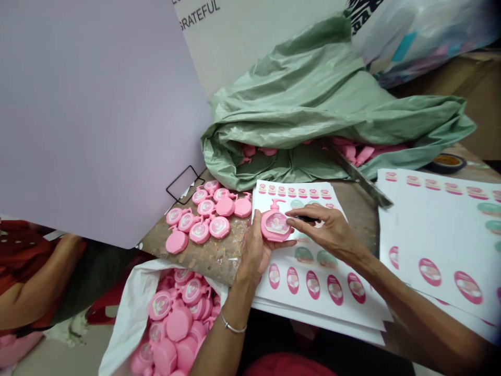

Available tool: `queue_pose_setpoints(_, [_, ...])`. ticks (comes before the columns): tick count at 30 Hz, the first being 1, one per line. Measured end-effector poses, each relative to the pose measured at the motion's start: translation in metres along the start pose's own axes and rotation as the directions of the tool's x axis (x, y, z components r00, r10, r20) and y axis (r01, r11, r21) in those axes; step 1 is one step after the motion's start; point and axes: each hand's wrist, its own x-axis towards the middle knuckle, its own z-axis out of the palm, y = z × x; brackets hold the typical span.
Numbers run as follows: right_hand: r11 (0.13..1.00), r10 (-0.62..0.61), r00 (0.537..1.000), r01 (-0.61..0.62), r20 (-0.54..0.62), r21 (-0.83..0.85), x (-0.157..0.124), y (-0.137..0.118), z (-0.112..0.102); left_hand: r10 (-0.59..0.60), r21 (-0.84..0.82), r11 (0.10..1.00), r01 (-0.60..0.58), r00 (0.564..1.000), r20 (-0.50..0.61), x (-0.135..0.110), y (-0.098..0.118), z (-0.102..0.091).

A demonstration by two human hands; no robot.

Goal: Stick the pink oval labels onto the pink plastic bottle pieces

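My left hand (pixel 255 249) is wrapped round a small pink toy pump bottle (pixel 275 222) with a round sticker on its front. It holds the bottle upright over a sheet of oval stickers (pixel 313 282). My right hand (pixel 329 230) is closed in a pinch, its fingertips touching the bottle's right side. A thin dark object lies under those fingers; I cannot make out what it is.
Several pink bottles (pixel 203 216) lie on the worn wooden table (pixel 213 256). A white bag (pixel 129 308) below holds more. A green plastic bag (pixel 313 115) of pink parts lies behind. More sticker sheets (pixel 438 240) are at right. Another person's arm (pixel 35 287) is at left.
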Motion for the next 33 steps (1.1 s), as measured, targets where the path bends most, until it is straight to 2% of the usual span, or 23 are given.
queue_pose_setpoints(19, [1.0,-0.015,1.0,0.015,-0.002,-0.006,0.0032,-0.0055,0.0023,0.008,-0.026,1.0,-0.008,1.0,-0.006,-0.0009,0.0029,-0.0003])
queue_pose_setpoints(33, [0.988,-0.136,0.99,0.133,-0.03,-0.077,0.0036,-0.004,0.0032,0.032,-0.025,0.999,-0.031,0.999,0.025,-0.002,0.0051,0.0])
